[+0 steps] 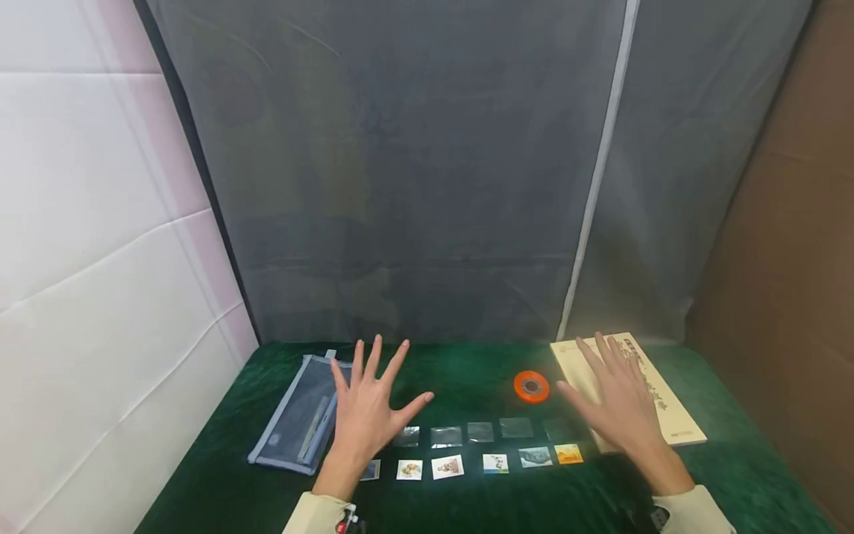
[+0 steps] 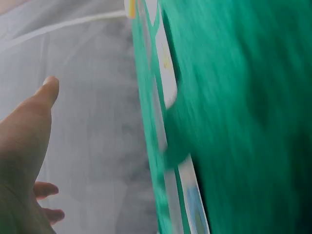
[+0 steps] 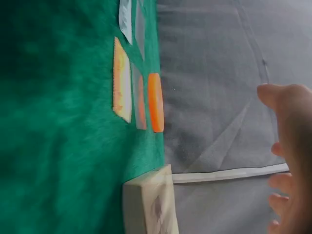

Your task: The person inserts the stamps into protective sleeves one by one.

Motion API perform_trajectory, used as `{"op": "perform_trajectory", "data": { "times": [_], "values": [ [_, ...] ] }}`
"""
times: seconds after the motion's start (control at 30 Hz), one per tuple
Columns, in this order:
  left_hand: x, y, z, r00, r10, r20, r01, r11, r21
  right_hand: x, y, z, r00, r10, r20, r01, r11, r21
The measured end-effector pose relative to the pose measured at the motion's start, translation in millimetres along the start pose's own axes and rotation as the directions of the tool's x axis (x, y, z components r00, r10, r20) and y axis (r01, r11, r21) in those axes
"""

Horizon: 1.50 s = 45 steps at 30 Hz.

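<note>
My left hand (image 1: 365, 417) is raised over the table with its fingers spread, between the blue-grey mesh zip pouch (image 1: 283, 430) and a row of small stamps. My right hand (image 1: 622, 408), also spread and holding nothing, hovers over the cream book (image 1: 667, 404) and hides part of it. Along the near row lie several picture stamps, among them a floral one (image 1: 410, 469) and an orange one (image 1: 568, 454), whose perforated edge shows in the right wrist view. Behind them run several clear plastic sleeves (image 1: 446, 437). One stamp (image 1: 371, 470) is partly covered by the left wrist.
An orange disc-shaped roll (image 1: 531, 386) with a grey centre lies behind the sleeves, left of the book. Something slim and pale (image 1: 313, 430) shows inside the pouch. Dark green cloth (image 1: 460, 371) covers the table. Grey curtain (image 1: 434, 185) stands behind, with side walls left and right.
</note>
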<state>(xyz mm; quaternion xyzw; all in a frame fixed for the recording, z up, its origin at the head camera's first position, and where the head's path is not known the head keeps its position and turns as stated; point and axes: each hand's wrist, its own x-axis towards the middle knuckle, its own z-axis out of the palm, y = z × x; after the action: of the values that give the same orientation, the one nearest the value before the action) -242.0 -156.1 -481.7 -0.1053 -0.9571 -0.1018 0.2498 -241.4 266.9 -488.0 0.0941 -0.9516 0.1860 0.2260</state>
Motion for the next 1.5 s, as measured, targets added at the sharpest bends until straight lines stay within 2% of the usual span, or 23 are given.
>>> {"op": "perform_trajectory", "data": {
  "times": [0.1, 0.2, 0.33, 0.43, 0.53, 0.67, 0.77, 0.87, 1.0, 1.27, 1.4, 1.5],
  "values": [
    [3.6, 15.2, 7.0, 0.999, 0.042, -0.004, -0.043, 0.998, -0.054, -8.7, 2.8, -1.3, 0.999, -0.035, 0.007, 0.035, 0.996, 0.077],
    [7.9, 33.3, 16.2, 0.996, 0.085, 0.010, -0.084, 0.991, -0.108, -17.5, 6.8, 0.8, 0.994, -0.113, 0.012, 0.110, 0.984, 0.141],
    [12.1, 63.5, 28.7, 0.987, 0.153, 0.054, -0.141, 0.973, -0.184, -24.6, 13.6, 7.9, 0.969, -0.246, 0.035, 0.235, 0.953, 0.189],
    [13.8, 89.0, 38.7, 0.970, 0.227, 0.088, -0.202, 0.953, -0.227, -27.9, 19.9, 12.5, 0.949, -0.305, 0.085, 0.281, 0.935, 0.218],
    [15.5, 114.1, 47.4, 0.946, 0.299, 0.127, -0.253, 0.924, -0.287, -30.2, 25.2, 15.1, 0.934, -0.317, 0.167, 0.271, 0.930, 0.249],
    [18.1, 142.1, 57.1, 0.915, 0.363, 0.174, -0.288, 0.891, -0.350, -30.7, 27.5, 16.9, 0.914, -0.303, 0.271, 0.229, 0.934, 0.273],
    [20.4, 158.0, 62.9, 0.899, 0.393, 0.192, -0.313, 0.884, -0.346, -29.4, 26.7, 16.0, 0.896, -0.293, 0.332, 0.200, 0.937, 0.288],
    [23.2, 171.0, 66.4, 0.890, 0.407, 0.204, -0.332, 0.887, -0.322, -28.2, 26.2, 15.5, 0.885, -0.299, 0.357, 0.194, 0.933, 0.303],
    [26.8, 184.7, 71.1, 0.893, 0.393, 0.219, -0.329, 0.902, -0.280, -27.5, 26.8, 16.1, 0.880, -0.322, 0.348, 0.206, 0.921, 0.330],
    [26.5, 197.9, 82.7, 0.915, 0.313, 0.253, -0.275, 0.945, -0.177, -29.0, 26.8, 19.3, 0.878, -0.332, 0.345, 0.186, 0.900, 0.394],
    [25.6, 199.5, 83.7, 0.923, 0.280, 0.266, -0.231, 0.952, -0.202, -29.8, 26.9, 20.0, 0.879, -0.342, 0.332, 0.197, 0.894, 0.402],
    [25.2, 200.1, 82.9, 0.927, 0.265, 0.266, -0.196, 0.946, -0.259, -30.1, 27.3, 19.5, 0.879, -0.344, 0.330, 0.195, 0.892, 0.409]
  ]
}}
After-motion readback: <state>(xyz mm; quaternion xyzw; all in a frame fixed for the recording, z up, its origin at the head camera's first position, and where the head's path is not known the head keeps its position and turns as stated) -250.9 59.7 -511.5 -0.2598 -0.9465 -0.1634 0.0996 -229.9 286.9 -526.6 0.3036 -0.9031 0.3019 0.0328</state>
